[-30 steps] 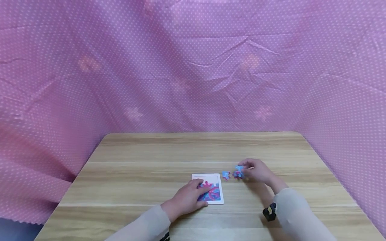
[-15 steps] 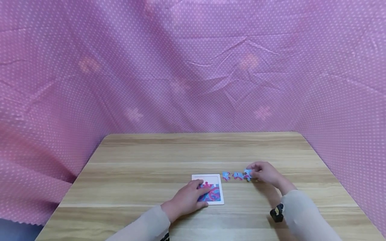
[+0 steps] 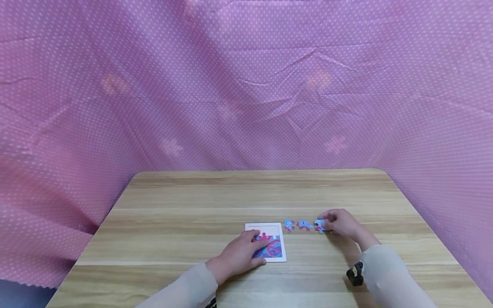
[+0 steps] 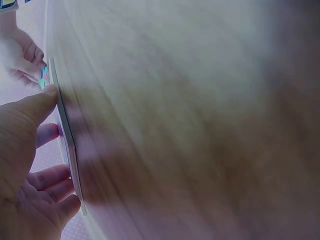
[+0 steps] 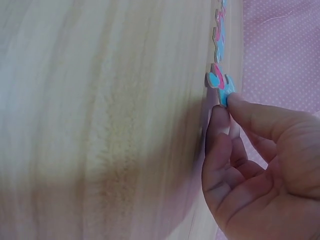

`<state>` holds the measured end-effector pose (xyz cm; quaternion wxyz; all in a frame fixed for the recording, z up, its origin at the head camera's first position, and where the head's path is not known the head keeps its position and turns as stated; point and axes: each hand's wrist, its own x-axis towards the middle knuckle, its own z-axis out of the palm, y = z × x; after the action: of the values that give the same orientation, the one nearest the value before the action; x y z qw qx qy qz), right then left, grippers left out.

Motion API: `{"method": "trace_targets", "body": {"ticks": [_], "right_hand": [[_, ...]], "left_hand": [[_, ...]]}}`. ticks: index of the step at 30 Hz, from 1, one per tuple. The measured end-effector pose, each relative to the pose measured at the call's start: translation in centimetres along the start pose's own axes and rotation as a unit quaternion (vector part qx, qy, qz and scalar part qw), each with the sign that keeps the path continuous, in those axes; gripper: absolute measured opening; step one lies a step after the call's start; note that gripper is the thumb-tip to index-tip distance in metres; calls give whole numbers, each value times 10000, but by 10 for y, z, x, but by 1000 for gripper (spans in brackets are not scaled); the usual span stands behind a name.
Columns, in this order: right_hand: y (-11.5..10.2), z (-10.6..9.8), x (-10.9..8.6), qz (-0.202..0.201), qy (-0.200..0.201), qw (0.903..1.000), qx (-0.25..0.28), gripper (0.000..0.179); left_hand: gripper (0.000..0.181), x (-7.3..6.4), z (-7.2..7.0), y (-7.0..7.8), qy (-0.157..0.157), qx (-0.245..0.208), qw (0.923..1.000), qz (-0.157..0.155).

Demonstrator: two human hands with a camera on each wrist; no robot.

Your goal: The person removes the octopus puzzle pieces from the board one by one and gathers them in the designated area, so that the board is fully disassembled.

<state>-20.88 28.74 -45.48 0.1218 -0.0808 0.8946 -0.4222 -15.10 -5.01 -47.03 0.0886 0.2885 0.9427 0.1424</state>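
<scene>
A knobbed blue-and-pink piece [image 3: 319, 225], pinched by the right hand [image 3: 342, 223], is right of two other pieces [image 3: 304, 224] and the white-rimmed board [image 3: 283, 248] under the spread left hand [image 3: 239, 252], on a wood-grained bench [image 3: 246, 194] with pink dotted cloth [image 3: 246, 90] at its far edge.

Most of the frame's lower half is taken up by a round-cornered, wood-grain table [image 3: 185, 205]. On it, at lower centre, a white-bordered jigsaw tray [image 3: 270, 229] is laid, with two blue-and-pink jigsaw pieces [image 3: 304, 224] set out just to its right.
</scene>
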Motion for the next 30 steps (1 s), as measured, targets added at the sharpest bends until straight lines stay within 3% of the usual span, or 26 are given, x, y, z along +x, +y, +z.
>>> {"method": "trace_targets", "body": {"ticks": [14, 22, 30], "right_hand": [[-2, 1, 8, -253, 338, 9970, -641, 16], [-14, 12, 20, 81, 476, 9986, 197, 26], [-43, 42, 37, 96, 636, 9915, 1128, 30]], "left_hand": [[57, 4, -3, -5, 17, -38, 10000, 36], [57, 12, -10, -23, -36, -75, 9998, 193], [54, 20, -15, -46, -9, -146, 9989, 438]]}}
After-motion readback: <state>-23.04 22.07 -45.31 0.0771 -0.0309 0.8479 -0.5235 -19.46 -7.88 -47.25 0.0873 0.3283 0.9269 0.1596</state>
